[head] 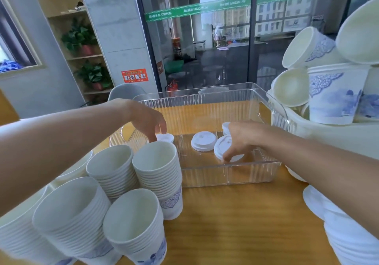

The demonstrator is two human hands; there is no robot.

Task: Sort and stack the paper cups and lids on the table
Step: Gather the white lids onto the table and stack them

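Right now I judge I'm in the lid-sorting step. My right hand (238, 139) reaches into the clear bin (205, 98) on the tabletop (235, 213), its grip pinching a white lid (222, 147) that rests on the bin floor. My left hand (147, 119) hangs over the tallest cup stack (158, 174), fingers loosely curled, fingertips at the rim, gripping nothing that I can see. Next, I'd lift that lid and seat it squarely on the lid pile (203, 141) just beside it. I count four full cup stacks at the left with more cut off by the frame edge, four lid spots in the bin, and at least four loose cups heaped in the white tub (328, 135) at the right.
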